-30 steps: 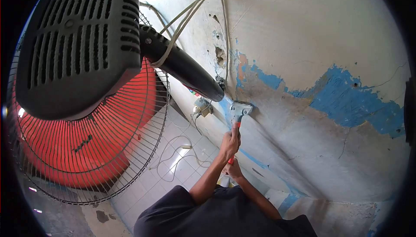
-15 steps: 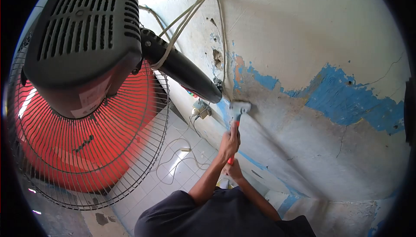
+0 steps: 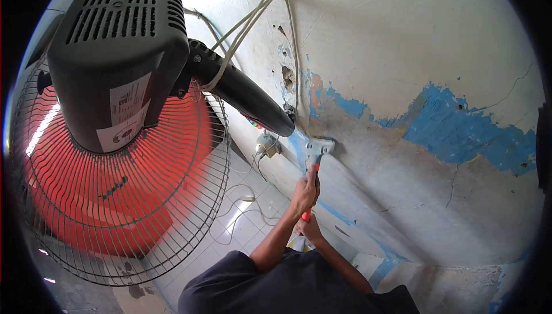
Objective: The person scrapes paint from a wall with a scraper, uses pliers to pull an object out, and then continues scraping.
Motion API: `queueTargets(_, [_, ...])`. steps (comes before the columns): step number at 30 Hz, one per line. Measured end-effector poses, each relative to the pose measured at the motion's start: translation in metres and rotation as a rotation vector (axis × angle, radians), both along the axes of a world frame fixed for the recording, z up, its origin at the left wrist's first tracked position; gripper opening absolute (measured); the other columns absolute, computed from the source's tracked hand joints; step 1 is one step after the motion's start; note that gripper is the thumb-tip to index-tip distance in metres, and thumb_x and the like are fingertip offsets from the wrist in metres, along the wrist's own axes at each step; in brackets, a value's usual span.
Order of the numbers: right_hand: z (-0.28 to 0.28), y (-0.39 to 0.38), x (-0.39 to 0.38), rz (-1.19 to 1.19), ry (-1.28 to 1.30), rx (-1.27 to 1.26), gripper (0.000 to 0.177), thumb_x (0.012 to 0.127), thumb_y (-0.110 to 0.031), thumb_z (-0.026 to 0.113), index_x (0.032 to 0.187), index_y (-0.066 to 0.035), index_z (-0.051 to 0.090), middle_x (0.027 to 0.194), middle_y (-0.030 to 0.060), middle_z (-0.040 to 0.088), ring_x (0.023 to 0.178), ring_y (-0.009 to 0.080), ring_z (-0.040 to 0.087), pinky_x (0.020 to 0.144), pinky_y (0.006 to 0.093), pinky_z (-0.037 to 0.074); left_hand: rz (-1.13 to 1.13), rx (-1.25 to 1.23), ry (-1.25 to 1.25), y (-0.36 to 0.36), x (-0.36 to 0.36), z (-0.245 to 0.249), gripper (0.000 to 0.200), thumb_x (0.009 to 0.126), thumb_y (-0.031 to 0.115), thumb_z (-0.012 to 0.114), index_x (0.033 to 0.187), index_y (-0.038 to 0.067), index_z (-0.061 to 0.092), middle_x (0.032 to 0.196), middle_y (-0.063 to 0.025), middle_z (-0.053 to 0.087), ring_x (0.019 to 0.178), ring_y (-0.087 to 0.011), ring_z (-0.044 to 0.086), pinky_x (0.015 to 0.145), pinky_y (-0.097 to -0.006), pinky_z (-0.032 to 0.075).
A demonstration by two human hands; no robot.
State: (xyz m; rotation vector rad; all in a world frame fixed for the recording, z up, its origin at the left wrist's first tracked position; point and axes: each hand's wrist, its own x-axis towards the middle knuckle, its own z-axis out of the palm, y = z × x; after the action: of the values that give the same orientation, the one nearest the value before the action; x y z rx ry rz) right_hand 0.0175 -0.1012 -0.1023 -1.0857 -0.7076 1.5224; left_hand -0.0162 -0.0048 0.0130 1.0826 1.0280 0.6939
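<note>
A scraper [image 3: 317, 146] with a wide grey head and a red-orange and black handle is held up against the wall, its head beside the strip of blue paint near the fan arm's end. My left hand [image 3: 305, 193] is wrapped round the upper handle below the head. Lower down, my right hand [image 3: 309, 229] is closed round the handle's bottom end. The wall [image 3: 368, 170] around the head is bare grey plaster, with a ragged patch of blue paint [image 3: 448, 127] to the right.
A wall fan [image 3: 118, 84] with red blades and a wire cage fills the left, its black arm [image 3: 247, 93] reaching to the wall. Cables [image 3: 296, 44] hang above. An outlet box [image 3: 267, 144] is fixed low on the wall. A cord [image 3: 221, 239] lies on the tiled floor [image 3: 201, 256].
The fan housing has swivelled, showing more of its labels. The scraper head has shifted slightly downward and turned a little. Both hands keep their grip.
</note>
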Motion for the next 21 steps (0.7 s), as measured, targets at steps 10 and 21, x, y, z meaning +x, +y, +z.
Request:
queueTargets(10, [-0.008,0.0,-0.003,0.0,-0.008,0.017,0.036,0.093,-0.018,0.051,0.06,-0.006,0.044,0.047,0.0008,0.043,0.038,0.0103,0.044,0.038,0.0271,0.033,-0.053,0.02,0.043,-0.004,0.003,-0.005,0.069,0.092,0.07,0.028,0.056,0.011,0.035,0.046,0.0023,0.033,0.034,-0.0105,0.032,0.034,-0.0264,0.029])
queueTargets(21, [0.028,0.01,-0.004,-0.05,-0.072,0.065,0.022,0.087,-0.012,0.048,0.066,-0.004,0.048,0.051,0.0026,0.046,0.041,0.0114,0.046,0.04,0.0291,0.037,-0.043,0.218,0.125,0.002,0.004,0.02,0.07,0.096,0.063,0.029,0.053,0.008,0.041,0.047,0.0007,0.039,0.04,-0.0111,0.037,0.041,-0.028,0.031])
